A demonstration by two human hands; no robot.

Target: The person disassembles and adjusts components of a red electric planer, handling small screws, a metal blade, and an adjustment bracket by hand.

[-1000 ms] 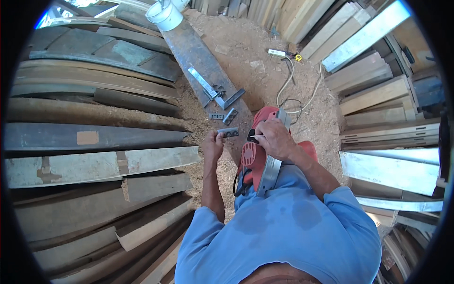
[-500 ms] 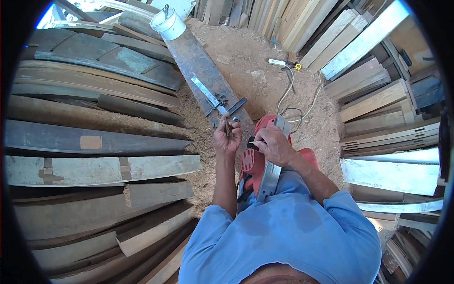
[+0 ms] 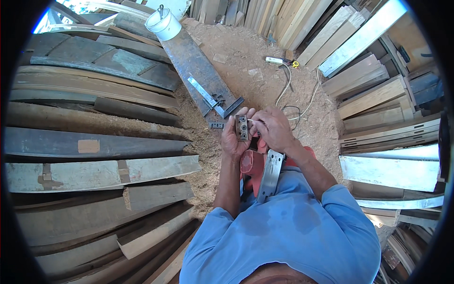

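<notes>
My left hand (image 3: 229, 140) is closed around a small dark metal block (image 3: 242, 128) with several bolt heads along its face, held up in front of me. Close against it, my right hand (image 3: 276, 131) pinches a thin pale stick (image 3: 250, 120) whose tip points at the block; its kind is too small to make out. Below both hands an electric hand planer with a red body (image 3: 252, 165) lies in my lap, its long silvery metal sole (image 3: 271, 176) turned up. My right hand is off the planer, and part of the red casing is hidden under my hands.
A plank (image 3: 191, 59) ahead bears a white bucket (image 3: 163, 26) and a metal bar clamp-like tool (image 3: 204, 92). A power strip (image 3: 275, 61), yellow tape measure (image 3: 295, 64) and pale cord (image 3: 287, 83) lie on the sawdust-covered floor. Stacked boards (image 3: 94, 139) line both sides.
My left hand has turned and moved right, bringing the block's bolted face into view. My right hand has risen from the planer to the block, still pinching the pale stick.
</notes>
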